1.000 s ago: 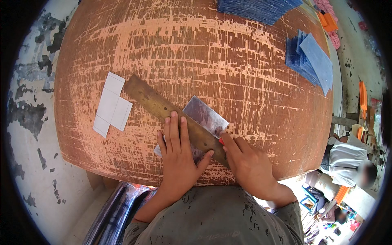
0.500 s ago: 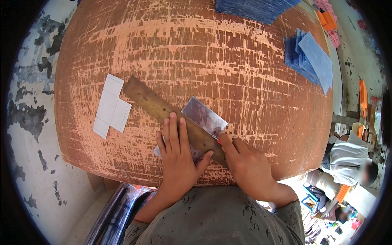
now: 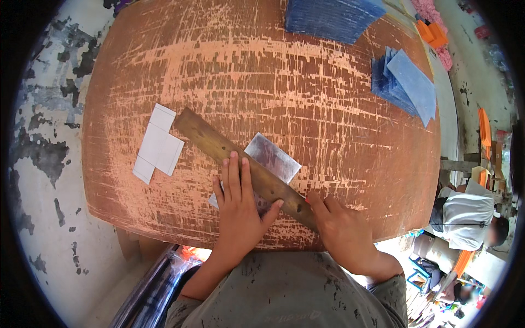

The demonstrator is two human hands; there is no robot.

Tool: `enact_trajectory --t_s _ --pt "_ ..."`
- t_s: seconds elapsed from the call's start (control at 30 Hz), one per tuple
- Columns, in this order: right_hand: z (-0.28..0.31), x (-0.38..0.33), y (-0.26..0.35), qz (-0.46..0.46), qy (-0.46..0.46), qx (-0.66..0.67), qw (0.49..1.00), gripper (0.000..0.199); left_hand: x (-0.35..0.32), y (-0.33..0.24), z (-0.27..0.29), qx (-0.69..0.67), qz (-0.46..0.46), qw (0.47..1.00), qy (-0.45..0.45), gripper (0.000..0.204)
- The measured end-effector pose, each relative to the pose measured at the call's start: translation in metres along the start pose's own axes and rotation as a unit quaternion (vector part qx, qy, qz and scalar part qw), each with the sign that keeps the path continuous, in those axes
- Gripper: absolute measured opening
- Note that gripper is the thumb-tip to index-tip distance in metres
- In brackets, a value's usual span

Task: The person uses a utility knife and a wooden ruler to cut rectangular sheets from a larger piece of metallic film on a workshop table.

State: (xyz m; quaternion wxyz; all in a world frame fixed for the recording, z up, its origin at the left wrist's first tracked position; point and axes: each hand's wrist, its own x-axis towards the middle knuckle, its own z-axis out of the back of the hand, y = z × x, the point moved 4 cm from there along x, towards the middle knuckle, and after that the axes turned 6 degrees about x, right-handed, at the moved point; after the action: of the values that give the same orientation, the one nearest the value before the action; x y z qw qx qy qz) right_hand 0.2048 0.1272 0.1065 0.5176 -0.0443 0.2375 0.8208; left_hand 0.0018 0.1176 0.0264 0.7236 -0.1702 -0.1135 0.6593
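One long wooden straightedge [image 3: 243,167] lies diagonally across a silvery sheet [image 3: 272,159] near the front edge of the worn orange-brown table [image 3: 262,71]. Left hand [image 3: 238,213] flat on the straightedge, fingers spread and pressing down, thumb out toward the lower end. Right hand [image 3: 342,229] at the straightedge's lower right end, fingers curled; cannot tell whether they grip anything. White cut-out sheet [image 3: 158,145] lies just beside the upper left end of the straightedge. Well apart, a stack of blue sheets [image 3: 333,17] at the far edge and a fanned pile of paler blue sheets [image 3: 407,82] toward the right. Another person [image 3: 465,214] sits beyond the table at lower right
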Motion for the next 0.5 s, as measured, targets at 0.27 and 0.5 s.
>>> enact_trajectory --t_s 0.27,0.5 --pt "-0.004 -0.023 -0.017 -0.031 -0.089 0.067 0.993 0.035 -0.003 0.003 -0.003 -0.008 -0.019 1.0 -0.017 0.113" --pt "-0.058 -0.081 -0.032 -0.091 -0.183 0.137 0.969 0.056 -0.006 0.0 -0.003 -0.018 -0.043 0.997 -0.059 0.108"
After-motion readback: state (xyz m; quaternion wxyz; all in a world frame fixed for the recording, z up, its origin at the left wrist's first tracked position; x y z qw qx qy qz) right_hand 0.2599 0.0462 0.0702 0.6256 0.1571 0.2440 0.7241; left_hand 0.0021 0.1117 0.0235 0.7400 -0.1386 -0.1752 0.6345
